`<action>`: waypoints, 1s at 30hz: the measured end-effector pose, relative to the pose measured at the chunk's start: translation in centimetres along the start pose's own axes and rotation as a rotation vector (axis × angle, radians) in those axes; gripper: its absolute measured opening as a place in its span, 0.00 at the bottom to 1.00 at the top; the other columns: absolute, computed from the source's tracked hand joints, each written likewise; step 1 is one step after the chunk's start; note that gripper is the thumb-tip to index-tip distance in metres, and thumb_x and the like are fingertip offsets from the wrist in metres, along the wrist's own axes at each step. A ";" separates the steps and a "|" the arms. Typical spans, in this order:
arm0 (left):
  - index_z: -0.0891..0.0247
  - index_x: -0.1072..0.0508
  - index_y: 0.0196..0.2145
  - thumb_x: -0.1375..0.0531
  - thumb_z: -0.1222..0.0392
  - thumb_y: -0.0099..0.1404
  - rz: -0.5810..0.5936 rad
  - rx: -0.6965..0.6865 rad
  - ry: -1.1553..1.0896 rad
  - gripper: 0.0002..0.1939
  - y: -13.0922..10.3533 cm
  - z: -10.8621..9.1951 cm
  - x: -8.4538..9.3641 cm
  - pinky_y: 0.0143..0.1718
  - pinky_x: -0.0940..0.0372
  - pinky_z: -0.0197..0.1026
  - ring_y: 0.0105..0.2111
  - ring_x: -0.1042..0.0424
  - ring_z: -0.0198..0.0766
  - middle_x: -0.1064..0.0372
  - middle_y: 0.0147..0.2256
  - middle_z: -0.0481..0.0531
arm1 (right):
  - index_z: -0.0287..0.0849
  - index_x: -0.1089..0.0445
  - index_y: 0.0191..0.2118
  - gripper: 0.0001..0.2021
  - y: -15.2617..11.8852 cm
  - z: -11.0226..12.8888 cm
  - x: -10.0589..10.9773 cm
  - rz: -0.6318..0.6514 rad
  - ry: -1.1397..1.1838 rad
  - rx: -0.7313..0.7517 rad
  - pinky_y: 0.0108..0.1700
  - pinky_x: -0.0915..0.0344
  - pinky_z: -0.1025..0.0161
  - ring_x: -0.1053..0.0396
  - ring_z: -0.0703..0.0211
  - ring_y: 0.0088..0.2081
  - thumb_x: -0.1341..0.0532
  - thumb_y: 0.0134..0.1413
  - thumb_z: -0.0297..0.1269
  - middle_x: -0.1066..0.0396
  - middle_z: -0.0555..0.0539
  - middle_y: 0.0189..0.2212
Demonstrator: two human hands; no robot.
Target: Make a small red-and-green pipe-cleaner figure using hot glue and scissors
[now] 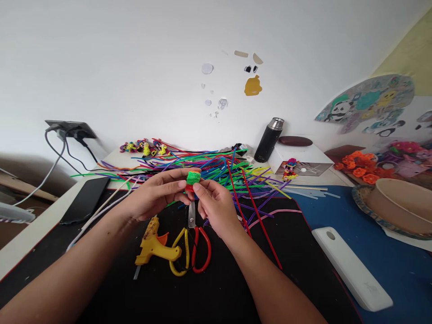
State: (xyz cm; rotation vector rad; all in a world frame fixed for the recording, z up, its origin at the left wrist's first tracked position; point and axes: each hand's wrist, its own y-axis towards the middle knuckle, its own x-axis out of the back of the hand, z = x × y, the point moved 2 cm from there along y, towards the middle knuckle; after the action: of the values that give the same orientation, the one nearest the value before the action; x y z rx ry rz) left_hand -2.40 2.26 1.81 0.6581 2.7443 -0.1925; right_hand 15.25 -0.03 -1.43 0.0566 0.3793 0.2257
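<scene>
A small green and red fuzzy piece [193, 178], seemingly of pipe cleaner, is pinched between my two hands above the black mat. My left hand [162, 191] grips it from the left with thumb and fingers closed. From the right, my right hand [216, 202] presses its thumb and fingertips on the red lower part. Below the hands lie scissors [201, 252] with one yellow and one red handle, their blade tips hidden behind the fingers. A yellow glue gun [155, 245] lies left of the scissors, with a glue stick out of its back end.
Many coloured pipe cleaners [249, 198] are heaped behind the hands. A black flask [269, 140], a white box [303, 157] and small figures [145, 147] stand along the wall. A phone [84, 200] lies left, a white power bank [353, 268] right, near a bowl [401, 202].
</scene>
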 end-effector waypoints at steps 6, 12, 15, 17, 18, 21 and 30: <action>0.60 0.12 0.52 0.22 0.61 0.63 0.028 -0.021 -0.005 0.19 -0.1 -0.1 -0.2 0.40 0.20 0.39 0.36 0.16 0.42 0.15 0.43 0.58 | 0.44 0.28 0.35 0.21 0.1 0.0 0.1 -0.011 0.004 -0.017 0.18 0.48 0.66 0.42 0.69 0.16 0.28 0.57 0.58 0.28 0.53 0.27; 0.62 0.12 0.52 0.22 0.61 0.62 -0.006 -0.024 0.042 0.20 -0.1 -0.2 -0.6 0.37 0.22 0.37 0.34 0.18 0.41 0.16 0.39 0.57 | 0.44 0.29 0.33 0.22 0.0 0.1 -0.1 0.005 -0.003 -0.016 0.18 0.48 0.66 0.42 0.69 0.16 0.27 0.57 0.59 0.29 0.54 0.26; 0.62 0.12 0.50 0.22 0.61 0.61 -0.020 -0.019 0.049 0.19 0.0 -0.1 -0.7 0.34 0.23 0.36 0.32 0.20 0.38 0.17 0.37 0.55 | 0.44 0.30 0.32 0.22 -0.1 0.1 -0.1 0.018 -0.019 -0.013 0.19 0.48 0.66 0.42 0.69 0.16 0.27 0.57 0.58 0.29 0.54 0.25; 0.63 0.12 0.49 0.22 0.62 0.61 -0.027 -0.016 0.046 0.18 0.1 0.1 -0.7 0.33 0.24 0.35 0.32 0.20 0.38 0.17 0.36 0.55 | 0.44 0.30 0.32 0.23 0.0 0.1 0.0 0.022 -0.027 -0.011 0.19 0.48 0.66 0.42 0.69 0.16 0.27 0.58 0.59 0.29 0.54 0.25; 0.64 0.12 0.49 0.22 0.62 0.61 -0.031 -0.016 0.045 0.18 0.2 0.1 -0.7 0.33 0.24 0.35 0.32 0.20 0.38 0.17 0.36 0.55 | 0.44 0.30 0.32 0.23 0.0 0.1 0.0 0.021 -0.028 -0.009 0.19 0.48 0.66 0.42 0.69 0.16 0.28 0.58 0.59 0.29 0.54 0.25; 0.66 0.12 0.47 0.22 0.63 0.60 -0.041 -0.014 0.037 0.17 0.3 0.3 -0.7 0.32 0.24 0.35 0.31 0.20 0.39 0.18 0.35 0.56 | 0.44 0.29 0.33 0.22 0.1 -0.1 0.1 0.015 -0.030 -0.010 0.19 0.47 0.66 0.41 0.69 0.16 0.28 0.59 0.59 0.29 0.54 0.25; 0.67 0.12 0.47 0.24 0.66 0.60 -0.059 0.003 -0.059 0.16 0.6 0.5 -0.3 0.30 0.25 0.35 0.30 0.21 0.38 0.17 0.36 0.57 | 0.46 0.26 0.33 0.21 0.2 -0.8 0.3 0.003 0.004 -0.027 0.19 0.48 0.66 0.45 0.66 0.15 0.29 0.60 0.59 0.45 0.61 0.14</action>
State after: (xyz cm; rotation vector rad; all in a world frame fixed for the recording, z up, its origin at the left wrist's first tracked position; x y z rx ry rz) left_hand -1.74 2.57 1.40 0.5638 2.7092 -0.2256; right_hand 15.16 0.20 -2.23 0.0301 0.3806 0.2341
